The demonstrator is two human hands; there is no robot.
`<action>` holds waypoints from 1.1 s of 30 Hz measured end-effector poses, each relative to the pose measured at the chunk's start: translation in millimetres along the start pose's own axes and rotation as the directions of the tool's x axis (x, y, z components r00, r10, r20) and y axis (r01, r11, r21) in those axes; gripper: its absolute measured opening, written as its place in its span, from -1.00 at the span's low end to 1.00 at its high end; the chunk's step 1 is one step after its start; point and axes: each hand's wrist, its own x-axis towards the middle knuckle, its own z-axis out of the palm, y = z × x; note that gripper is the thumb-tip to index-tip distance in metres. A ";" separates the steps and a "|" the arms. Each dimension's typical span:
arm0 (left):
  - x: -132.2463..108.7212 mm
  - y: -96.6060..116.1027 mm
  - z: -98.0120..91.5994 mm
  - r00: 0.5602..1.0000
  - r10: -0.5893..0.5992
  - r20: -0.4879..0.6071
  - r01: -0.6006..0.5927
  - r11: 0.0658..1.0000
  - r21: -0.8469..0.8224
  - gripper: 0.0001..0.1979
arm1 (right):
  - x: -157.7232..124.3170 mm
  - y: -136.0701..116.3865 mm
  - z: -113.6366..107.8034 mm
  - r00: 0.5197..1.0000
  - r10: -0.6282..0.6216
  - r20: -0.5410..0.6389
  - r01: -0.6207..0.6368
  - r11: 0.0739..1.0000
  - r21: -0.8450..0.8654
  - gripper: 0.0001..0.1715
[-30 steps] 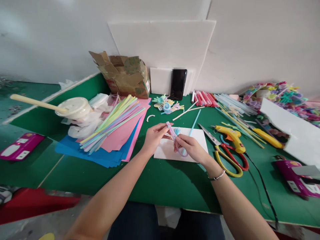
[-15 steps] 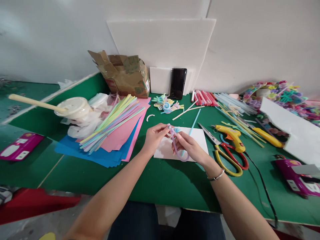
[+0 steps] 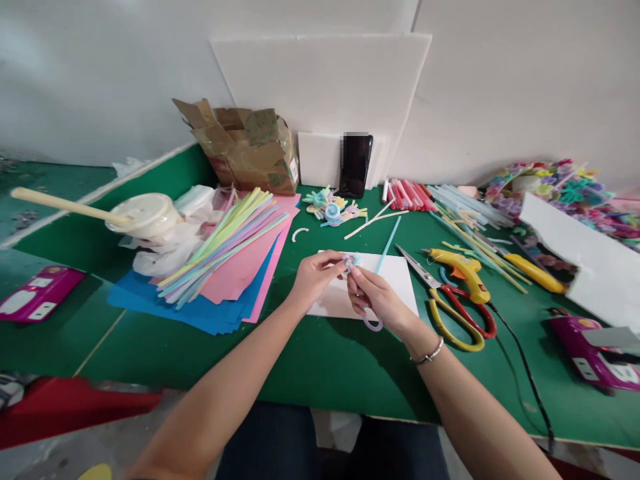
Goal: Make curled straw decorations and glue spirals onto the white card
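Head view: left fingers (image 3: 331,256), right fingers (image 3: 366,279) pinched narrow on lilac strip (image 3: 374,327), loop below right.

Curled strip (image 3: 375,327) is a super pale lilac, tabletop (image 3: 320,373) green, glue gun (image 3: 469,273) bright yellow with an orange trigger (image 3: 453,275), plus red-and-yellow-handled scissors (image 3: 434,285).

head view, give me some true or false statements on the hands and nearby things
1. A lilac strip curls below the right hand. True.
2. The scissors lie left of the white sheet. False: the scissors lie right of the white sheet.
3. The black phone stands in front of white boards. True.
4. The glue gun is red. False: the glue gun is yellow.
5. The left hand is spread flat. False: the left hand pinches a small pastel piece.
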 end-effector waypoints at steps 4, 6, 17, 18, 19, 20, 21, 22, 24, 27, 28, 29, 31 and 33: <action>2.6 -0.9 -2.5 0.997 0.014 -0.070 -0.013 1.000 0.013 -0.81 | -0.5 -1.1 -0.9 0.999 0.027 0.020 -0.026 0.999 -0.036 -0.49; 4.8 -1.3 -4.6 0.990 0.028 -0.135 -0.028 1.000 0.005 -0.81 | -0.8 -1.7 -3.1 0.998 0.051 0.044 -0.048 0.997 -0.052 -0.51; 19.7 -6.2 -21.0 0.949 0.030 -0.314 -0.095 0.976 -0.194 -0.77 | -0.8 -3.5 -9.9 0.989 0.115 0.098 -0.114 0.993 -0.013 -0.50; 20.5 -6.0 -22.3 0.948 0.034 -0.316 -0.102 0.974 -0.200 -0.77 | -0.7 -3.4 -10.4 0.988 0.116 0.098 -0.115 0.993 -0.014 -0.51; 21.2 -5.7 -23.4 0.947 0.038 -0.320 -0.108 0.973 -0.203 -0.78 | -0.4 -3.2 -11.0 0.989 0.116 0.096 -0.115 0.993 -0.019 -0.52; 21.7 -5.3 -24.2 0.943 0.043 -0.330 -0.116 0.972 -0.204 -0.78 | -0.2 -2.9 -11.6 0.989 0.116 0.092 -0.114 0.993 -0.028 -0.53; 22.0 -5.1 -24.8 0.937 0.049 -0.346 -0.126 0.971 -0.203 -0.78 | 0.1 -2.5 -12.3 0.990 0.115 0.086 -0.112 0.993 -0.042 -0.53; 22.2 -4.9 -25.1 0.930 0.057 -0.364 -0.138 0.970 -0.200 -0.78 | 0.5 -2.0 -13.0 0.991 0.113 0.078 -0.108 0.992 -0.060 -0.52; 22.4 -5.1 -25.4 0.918 0.070 -0.390 -0.157 0.968 -0.195 -0.79 | 1.4 -0.5 -14.2 0.994 0.098 0.045 -0.093 0.990 -0.103 -0.48; 22.8 -6.2 -25.4 0.911 0.059 -0.407 -0.151 0.969 -0.197 -0.80 | 3.0 2.4 -15.3 0.998 0.049 -0.029 -0.054 0.978 -0.200 -0.44; 23.0 -6.6 -25.4 0.908 0.051 -0.415 -0.146 0.969 -0.199 -0.80 | 3.5 3.2 -15.5 0.998 0.030 -0.049 -0.040 0.972 -0.232 -0.44; 23.2 -6.8 -25.4 0.904 0.044 -0.424 -0.143 0.969 -0.204 -0.80 | 4.1 3.6 -15.6 0.998 0.010 -0.064 -0.026 0.967 -0.254 -0.43; 23.5 -6.7 -25.2 0.894 0.036 -0.446 -0.150 0.963 -0.223 -0.79 | 4.8 3.3 -15.7 0.995 -0.039 -0.094 0.013 0.964 -0.265 -0.43; 23.6 -6.0 -24.6 0.887 0.024 -0.462 -0.159 0.954 -0.255 -0.78 | 5.0 1.1 -16.2 0.984 -0.111 -0.139 0.072 0.963 -0.260 -0.46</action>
